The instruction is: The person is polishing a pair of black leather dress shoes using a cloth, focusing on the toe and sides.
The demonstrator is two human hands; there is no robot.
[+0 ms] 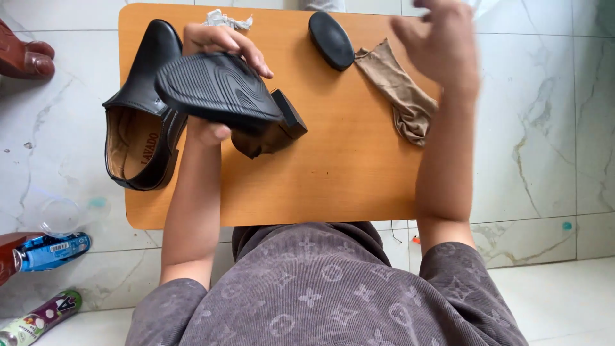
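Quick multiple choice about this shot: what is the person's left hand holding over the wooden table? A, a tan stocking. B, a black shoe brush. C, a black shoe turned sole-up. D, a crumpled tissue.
C: the left hand grips a black shoe with its ridged sole facing up, while the brush, the tan stocking and the crumpled tissue lie untouched on the table.

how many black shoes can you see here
2. One black shoe is held sole-up in the left hand above the wooden table. The other shoe rests on the table's left edge, opening facing up. Others could lie outside the view.
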